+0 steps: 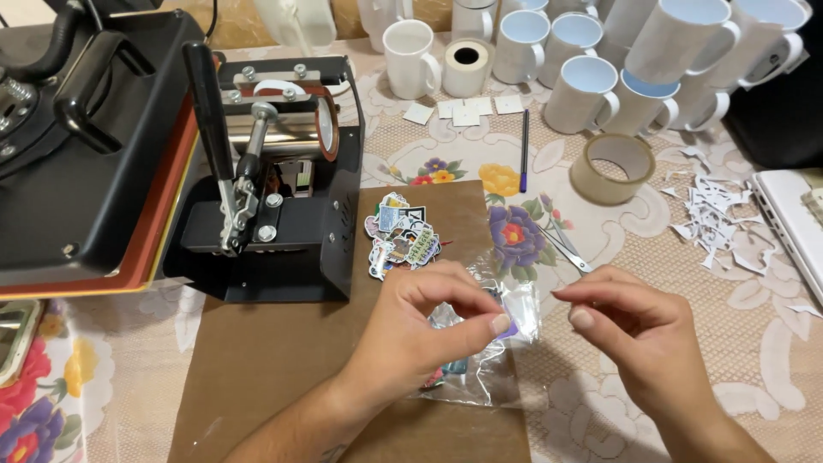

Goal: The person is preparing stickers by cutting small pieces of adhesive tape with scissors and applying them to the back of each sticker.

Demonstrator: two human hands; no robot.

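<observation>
Your left hand (pixel 420 321) has its fingers pinched on a clear plastic bag (pixel 489 343) lying on the brown board (pixel 257 360); your right hand (pixel 630 321) hovers beside, fingers together, holding nothing visible. A sticker pile (pixel 401 236) sits beyond, near the mug press (pixel 274 171), on the floral lace tabletop (pixel 771 343).

Both forearms reach in from the bottom edge, wrists angled toward each other. The left hand (pixel 411 330) hovers low over the clear plastic bag (pixel 489 351), knuckles up, thumb and forefinger pinched together. The right hand (pixel 639 330) sits just right of the bag, fingers curled, fingertips (pixel 570 293) apparently nipping something too small to tell.
</observation>
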